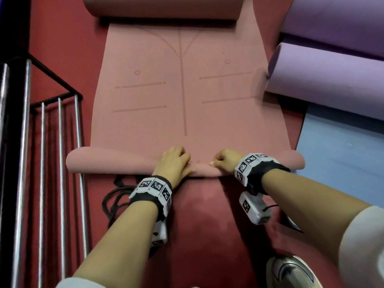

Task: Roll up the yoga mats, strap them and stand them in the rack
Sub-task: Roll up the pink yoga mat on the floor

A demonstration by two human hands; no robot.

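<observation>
A pink yoga mat (pixel 187 90) lies flat on the red floor, stretching away from me, with faint alignment lines on it. Its near end is curled into a thin roll (pixel 108 162) that runs across the view. My left hand (pixel 173 163) and my right hand (pixel 225 161) both press on the middle of that roll, close together, fingers curled over it. The mat's far end is also curled up (pixel 164 6). A black strap (pixel 116 196) lies loose on the floor just in front of the roll, under my left wrist.
A metal rack (pixel 60 142) with chrome bars and a black frame stands at the left. Two rolled purple mats (pixel 324 80) lie at the right, touching the pink mat's edge. A flat blue mat (pixel 342 154) lies below them. My shoe (pixel 291 271) shows at bottom right.
</observation>
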